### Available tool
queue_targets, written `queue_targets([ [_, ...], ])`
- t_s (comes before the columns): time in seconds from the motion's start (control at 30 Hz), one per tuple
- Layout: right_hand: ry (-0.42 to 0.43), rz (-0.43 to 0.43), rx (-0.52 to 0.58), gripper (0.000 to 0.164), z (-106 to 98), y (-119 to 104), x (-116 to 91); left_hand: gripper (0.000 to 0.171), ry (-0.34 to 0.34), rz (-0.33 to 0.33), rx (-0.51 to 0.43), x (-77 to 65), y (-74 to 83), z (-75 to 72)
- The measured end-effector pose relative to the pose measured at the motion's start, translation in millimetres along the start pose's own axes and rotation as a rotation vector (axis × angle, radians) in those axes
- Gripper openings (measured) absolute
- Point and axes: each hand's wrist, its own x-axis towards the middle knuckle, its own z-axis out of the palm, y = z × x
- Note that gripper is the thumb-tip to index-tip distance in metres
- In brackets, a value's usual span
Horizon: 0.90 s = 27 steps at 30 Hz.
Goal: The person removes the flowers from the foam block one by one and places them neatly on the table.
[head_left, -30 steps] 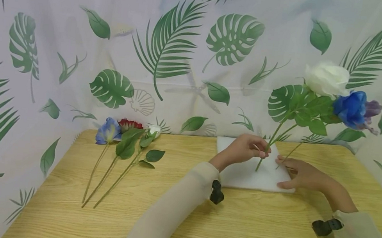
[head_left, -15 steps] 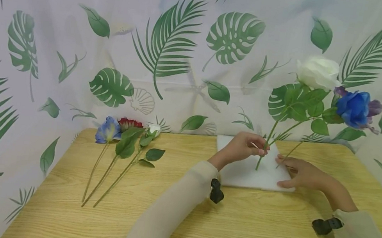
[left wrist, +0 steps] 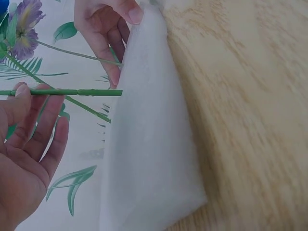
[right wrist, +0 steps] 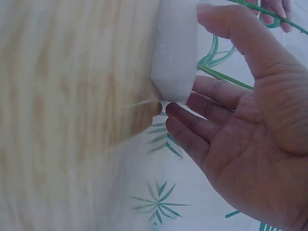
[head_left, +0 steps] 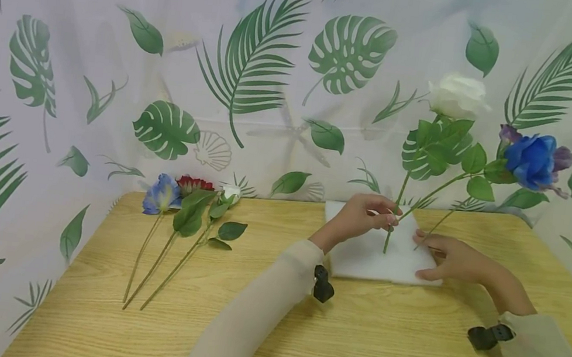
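Observation:
In the head view, my left hand (head_left: 368, 217) pinches the green stem of a white rose (head_left: 456, 96) between thumb and fingers. The stem's lower end meets a flat white foam block (head_left: 371, 265). A blue rose (head_left: 530, 160) leans right on a stem reaching the foam behind that hand. Behind it shows a purple flower (head_left: 564, 158), whose thin stem meets the foam near my right fingertips. My right hand (right wrist: 260, 130) rests against the foam's right end, thumb on its upper face and the other fingers fairly straight along the side.
On the left of the wooden table (head_left: 262, 293) lie a light blue flower (head_left: 161, 195), a red flower (head_left: 194, 184) and a small white rose (head_left: 231, 194), stems toward me. A leaf-print curtain (head_left: 275, 83) hangs close behind the table's back edge.
The white rose's bloom has swung left and up, so its stem stands more upright in my left hand. The blue rose now shows apart from it. My right hand has stayed at the foam.

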Motion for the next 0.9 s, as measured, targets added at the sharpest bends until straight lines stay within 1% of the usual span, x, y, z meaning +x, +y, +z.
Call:
queue_targets([
  [0.07, -0.004, 0.0, 0.005, 0.081, 0, -1, -1, 0.02, 0.005, -0.002, -0.007, 0.9, -0.3, -0.3],
  [0.17, -0.007, 0.002, 0.006, 0.081, -1, -2, -1, 0.02, 0.012, 0.009, 0.01, 1.9, 0.1, -1.1],
  [0.27, -0.01, 0.006, 0.01, 0.081, -1, -3, -1, 0.02, 0.021, 0.029, 0.023, 2.5, 1.7, -2.4],
  [0.37, -0.011, 0.006, 0.003, 0.082, -1, -3, -1, 0.02, 0.03, 0.028, 0.015, 1.9, 4.7, -3.0],
  [0.5, -0.015, 0.008, 0.002, 0.083, -1, -2, 0, 0.021, 0.04, 0.013, -0.014, -1.9, 14.2, -3.5],
  [0.6, -0.012, 0.007, 0.003, 0.083, -1, 0, 0, 0.022, 0.047, 0.024, -0.029, -6.1, 23.9, -4.2],
  [0.7, 0.0, 0.002, -0.002, 0.081, 0, 1, 1, 0.02, 0.078, 0.03, -0.018, -8.5, 30.1, -3.4],
  [0.83, 0.009, -0.011, 0.011, 0.079, 0, 1, 2, 0.018, 0.133, 0.033, 0.015, -9.2, 30.7, -1.2],
  [0.9, 0.008, -0.014, 0.019, 0.079, 0, 1, 2, 0.017, 0.146, 0.04, 0.01, -10.0, 30.7, -1.3],
])
